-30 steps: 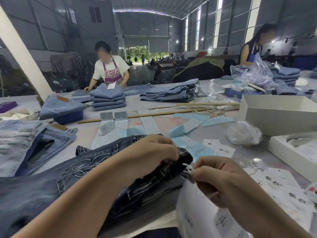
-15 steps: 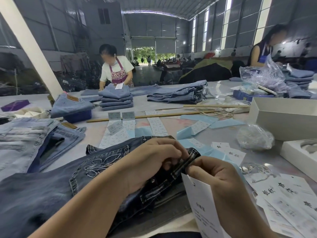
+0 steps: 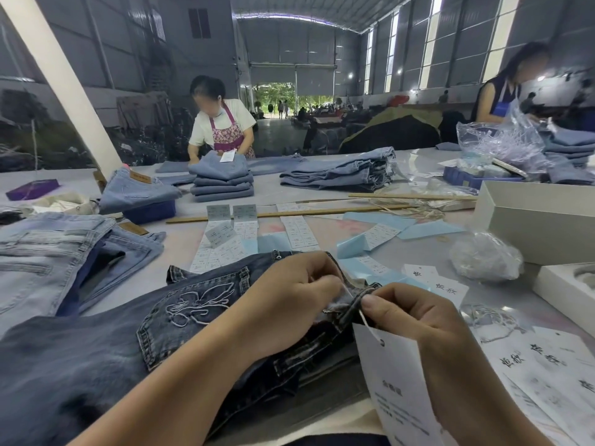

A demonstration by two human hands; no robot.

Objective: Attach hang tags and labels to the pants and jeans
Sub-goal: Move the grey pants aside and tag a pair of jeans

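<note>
from the head camera i see my left hand (image 3: 289,297) curled over the waistband of the dark jeans (image 3: 96,349), fingertips pinching the fabric by a belt loop (image 3: 352,309); what exactly sits under those fingertips is hidden by the knuckles; my right hand (image 3: 415,313) pinches the thin white string (image 3: 367,323) just beside that loop, thumb and forefinger pressed together on it, and the white hang tag (image 3: 392,381) dangles below, its lower edge cut off by the frame and its print too blurred to read; the dark jeans lie flat on the table (image 3: 322,194) right in front of me, long axis running from lower left up to the right, waistband toward my hands, the embroidered back pocket (image 3: 190,313) facing up, the legs cut off at the left edge; more white tags (image 3: 547,365) lie to the right, partly out of frame; label sheets (image 3: 225,246) and blue paper strips (image 3: 370,239) lie beyond the jeans; lighter jeans (image 3: 48,252) sit at left; a folded stack (image 3: 222,181) stands farther back, where a person in an apron (image 3: 222,123) bends over it; white boxes (image 3: 534,217) at right, one clipped by the edge.
</note>
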